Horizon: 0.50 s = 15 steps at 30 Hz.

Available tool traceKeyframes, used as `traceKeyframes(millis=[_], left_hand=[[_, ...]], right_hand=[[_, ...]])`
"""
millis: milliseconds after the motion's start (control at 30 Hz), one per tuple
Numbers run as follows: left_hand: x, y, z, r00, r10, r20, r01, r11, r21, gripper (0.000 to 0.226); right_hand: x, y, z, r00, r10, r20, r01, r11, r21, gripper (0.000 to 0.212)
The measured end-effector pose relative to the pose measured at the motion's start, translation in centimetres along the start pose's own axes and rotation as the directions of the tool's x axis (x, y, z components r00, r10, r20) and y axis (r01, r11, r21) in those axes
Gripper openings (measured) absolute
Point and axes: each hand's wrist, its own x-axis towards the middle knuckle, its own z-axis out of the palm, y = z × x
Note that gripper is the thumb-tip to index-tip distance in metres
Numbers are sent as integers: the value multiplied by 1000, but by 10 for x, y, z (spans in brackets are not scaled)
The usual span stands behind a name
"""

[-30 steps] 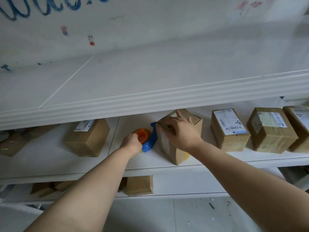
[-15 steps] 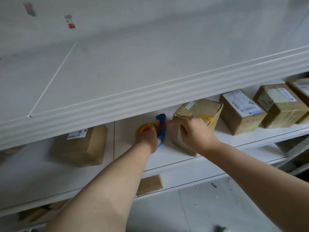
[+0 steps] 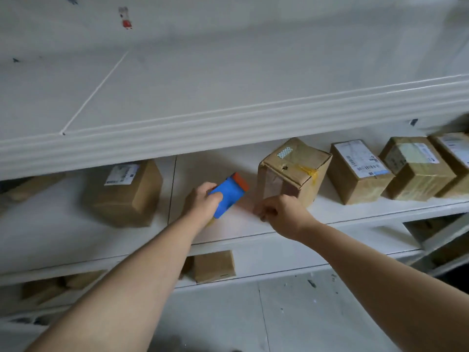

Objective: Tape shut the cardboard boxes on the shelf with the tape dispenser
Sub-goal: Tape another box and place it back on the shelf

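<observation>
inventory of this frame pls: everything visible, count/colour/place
tape dispenser: 1, blue with orange end, in the left hand, just left of the centre box
centre box: 1, brown, middle shelf, clear tape on its front face, yellow tape on top
left box: 1, brown with white label, middle shelf
right boxes: 3, brown with white labels, middle shelf
lower box: 1, brown, shelf below the hands
shelf: 1 unit, white
sticker: 1, red and white, wall at top left
floor: grey, speckled
left hand: grips the dispenser
right hand: fingers curled at the centre box's lower front corner; unclear whether it pinches tape
</observation>
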Motion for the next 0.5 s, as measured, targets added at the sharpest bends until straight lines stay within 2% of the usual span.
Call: traceKeyframes(millis=[100,233,367,433,500], left_hand=[[-38,-1,-28,1000,13,18,-11,994,-110,39],[-106,-6,-48,993,46,107,-43,999,-33,62],[-168,-7,-54,986,76,147,-74,997,-18,80],[-189,-2,-54,985,94,146,-86,994,-62,72],[-203,5,-51,984,88,156,-74,993,-94,64]], right_hand=[[-8,8,3,988,105,110,-118,985,126,33],[-36,12,6,958,210,193,-262,915,306,26],[-63,3,-6,890,343,302,-457,674,580,22],[-75,4,-16,835,374,404,-550,540,637,26],[-86,9,-24,796,335,504,-604,474,640,34]])
